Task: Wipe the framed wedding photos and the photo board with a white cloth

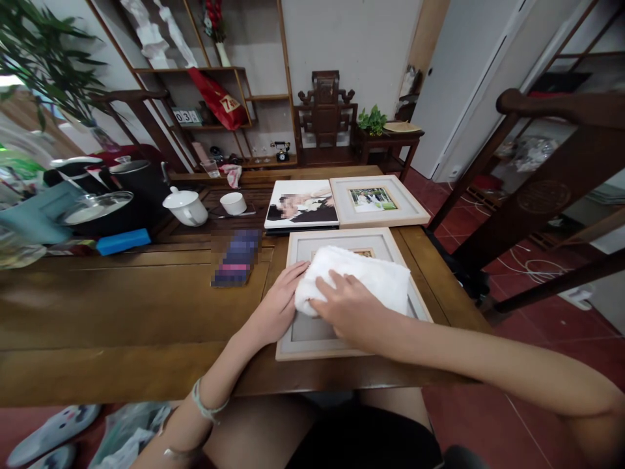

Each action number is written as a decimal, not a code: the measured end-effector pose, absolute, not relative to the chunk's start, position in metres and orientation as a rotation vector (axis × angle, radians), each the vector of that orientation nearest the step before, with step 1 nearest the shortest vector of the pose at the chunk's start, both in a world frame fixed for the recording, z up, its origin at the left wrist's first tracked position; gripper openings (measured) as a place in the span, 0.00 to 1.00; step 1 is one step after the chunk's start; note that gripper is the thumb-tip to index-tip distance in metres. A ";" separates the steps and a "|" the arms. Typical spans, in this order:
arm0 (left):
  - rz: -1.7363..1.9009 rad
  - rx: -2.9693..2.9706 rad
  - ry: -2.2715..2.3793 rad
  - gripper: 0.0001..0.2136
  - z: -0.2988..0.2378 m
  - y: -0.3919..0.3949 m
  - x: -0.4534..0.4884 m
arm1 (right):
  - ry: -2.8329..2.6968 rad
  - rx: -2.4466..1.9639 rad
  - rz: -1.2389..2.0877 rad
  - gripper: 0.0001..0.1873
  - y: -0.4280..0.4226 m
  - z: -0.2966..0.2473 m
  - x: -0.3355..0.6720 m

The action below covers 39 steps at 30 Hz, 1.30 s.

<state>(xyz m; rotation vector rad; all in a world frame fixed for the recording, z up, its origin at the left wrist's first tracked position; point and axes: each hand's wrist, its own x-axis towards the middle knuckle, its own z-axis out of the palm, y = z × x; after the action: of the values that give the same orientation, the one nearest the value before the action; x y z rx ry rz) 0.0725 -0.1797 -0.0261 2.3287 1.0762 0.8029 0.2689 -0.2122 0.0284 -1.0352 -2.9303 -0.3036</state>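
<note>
A pale wooden picture frame [317, 352] lies flat on the table near its front edge. Across its middle is a folded white towel [378, 280], which hides most of the picture inside. My right hand [351, 306] is closed on the towel's left part, fingers bent into the cloth, pressing it against the frame. Along the frame's left border, my left hand [277, 305] holds the side, its fingertips beside the towel. Just behind lie a second pale frame [410, 202] with a small photo and a stack topped by a large photo panel [303, 202].
On the wooden table [122, 326], a phone-shaped blurred item [237, 257] lies left of the frame. Farther left are a white lidded cup [185, 207], a small white bowl [233, 204], a blue box [124, 241] and pots. A dark wooden chair [537, 176] stands at the right.
</note>
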 end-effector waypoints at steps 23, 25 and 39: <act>0.804 2.346 1.099 0.21 -0.029 -0.179 0.072 | -2.955 -1.105 -0.307 0.08 -0.259 0.037 0.321; 0.794 2.348 1.105 0.21 -0.029 -0.179 0.072 | -2.996 -1.190 -0.228 0.11 -0.255 0.047 0.336; 0.783 2.354 1.070 0.20 -0.025 -0.180 0.071 | -2.859 -0.798 -0.416 0.10 -0.242 0.016 0.267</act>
<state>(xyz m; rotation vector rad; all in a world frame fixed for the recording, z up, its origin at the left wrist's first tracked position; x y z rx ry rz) 0.0713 -0.1798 -0.0247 2.3542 1.0702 0.7832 0.2673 -0.2423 0.0159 -0.7981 -2.8585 -0.4162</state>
